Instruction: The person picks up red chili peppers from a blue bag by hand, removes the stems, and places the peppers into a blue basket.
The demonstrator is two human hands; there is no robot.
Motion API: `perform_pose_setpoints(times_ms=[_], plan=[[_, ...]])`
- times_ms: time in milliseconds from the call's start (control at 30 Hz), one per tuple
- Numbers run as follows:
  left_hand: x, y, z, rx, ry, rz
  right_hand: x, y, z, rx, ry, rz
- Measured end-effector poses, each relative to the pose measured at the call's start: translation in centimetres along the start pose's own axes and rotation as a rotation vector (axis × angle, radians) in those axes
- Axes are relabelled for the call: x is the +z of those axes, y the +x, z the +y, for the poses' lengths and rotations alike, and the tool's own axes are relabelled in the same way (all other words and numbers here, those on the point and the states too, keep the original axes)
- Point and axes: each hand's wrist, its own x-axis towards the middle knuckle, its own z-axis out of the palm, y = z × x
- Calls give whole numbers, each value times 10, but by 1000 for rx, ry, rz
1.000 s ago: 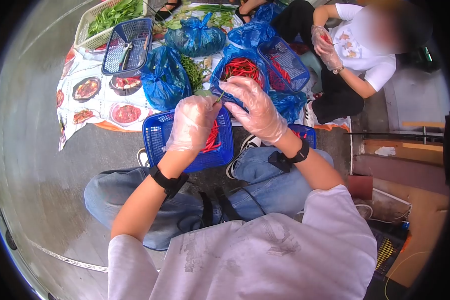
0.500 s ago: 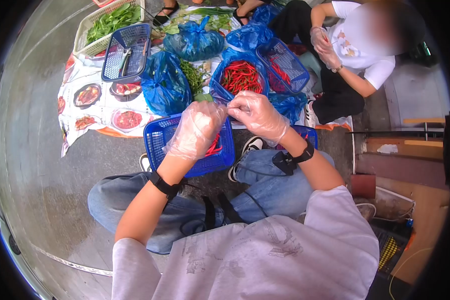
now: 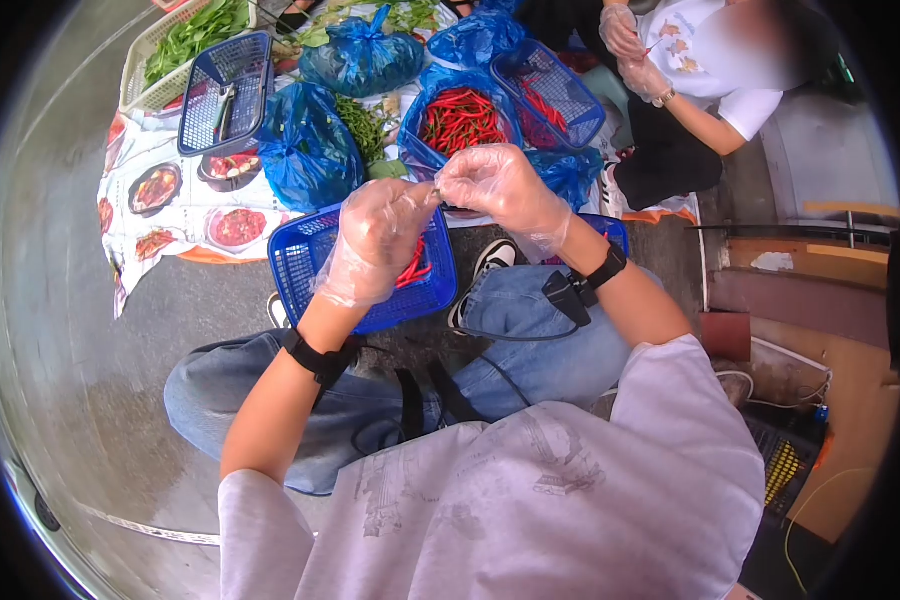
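My left hand (image 3: 372, 240), in a clear plastic glove, is closed in a pinch above a blue basket (image 3: 410, 312). Its fingertips meet those of my right hand (image 3: 513, 198), gloved too and pinching. Whatever sits between them is too small and covered to make out. Inside the blue basket lie a few red chili peppers (image 3: 416, 268), partly hidden by my left hand. Just beyond my fingers, an open blue plastic bag (image 3: 410, 130) is full of red chili peppers (image 3: 462, 118).
Tied blue bags (image 3: 310, 150), green chilies (image 3: 362, 130) and a blue basket with a tool (image 3: 225, 105) rest on a printed sheet (image 3: 130, 245). Leafy greens (image 3: 195, 45) fill a pale basket at the far left. Opposite right, a gloved co-worker (image 3: 705, 95) sits with hands together.
The whole scene has shifted up and slightly left in view as my head moved. Both my hands stay pinched together above the basket.
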Motion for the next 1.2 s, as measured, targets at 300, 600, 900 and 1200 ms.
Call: perform_pose_setpoints(times_ms=[300, 600, 900, 1200], plan=[[2, 2, 6, -275, -179, 39, 3, 0, 13, 172, 518, 20], [38, -56, -46, -1082, -567, 242, -38, 110, 40, 195, 356, 283], [131, -186, -158, -1838, -806, 554, -178, 128, 207, 387, -1275, 289], [111, -168, -142, -1424, 54, 57, -141, 150, 299, 130, -1160, 356]])
